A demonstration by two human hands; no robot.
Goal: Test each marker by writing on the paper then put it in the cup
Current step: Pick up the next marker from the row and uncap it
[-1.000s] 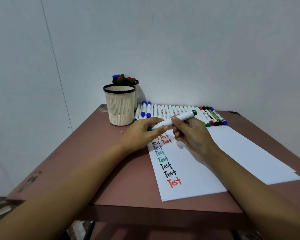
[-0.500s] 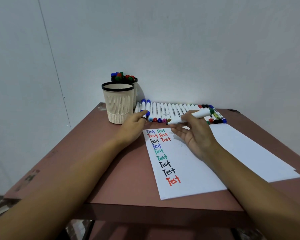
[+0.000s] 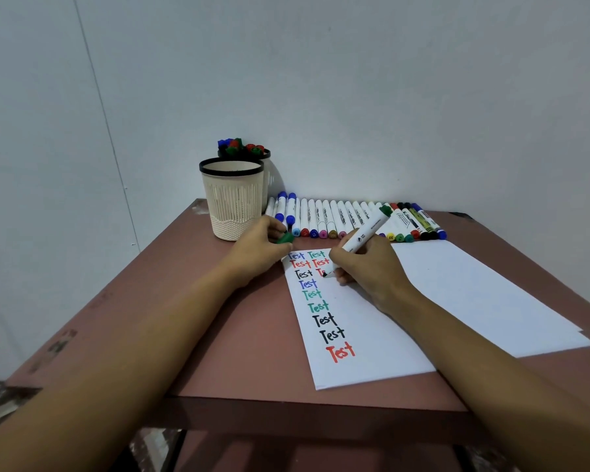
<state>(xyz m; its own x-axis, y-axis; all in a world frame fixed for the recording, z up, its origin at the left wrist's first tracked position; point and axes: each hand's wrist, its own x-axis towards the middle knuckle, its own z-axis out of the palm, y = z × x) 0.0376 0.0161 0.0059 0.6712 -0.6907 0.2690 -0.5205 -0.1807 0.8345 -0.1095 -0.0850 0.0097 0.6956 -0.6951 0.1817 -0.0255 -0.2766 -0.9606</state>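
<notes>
My right hand [image 3: 365,267] grips a white marker [image 3: 367,233] with a green end, its dark tip touching the white paper [image 3: 440,301] beside the third row of "Test" words. A green cap [image 3: 284,238] is held in my left hand [image 3: 263,250], which rests at the paper's top-left corner. The cream cup [image 3: 232,202] with a black rim stands just behind my left hand. A row of several capped markers [image 3: 338,218] lies along the wall behind the paper.
A second cup [image 3: 264,155] holding several markers stands behind the cream cup against the wall. The brown table [image 3: 218,335] ends at a front edge near my forearms and at a left edge past the cups.
The green cap came off the marker into my left hand. My right hand turned the marker tip down and lowered it onto the paper.
</notes>
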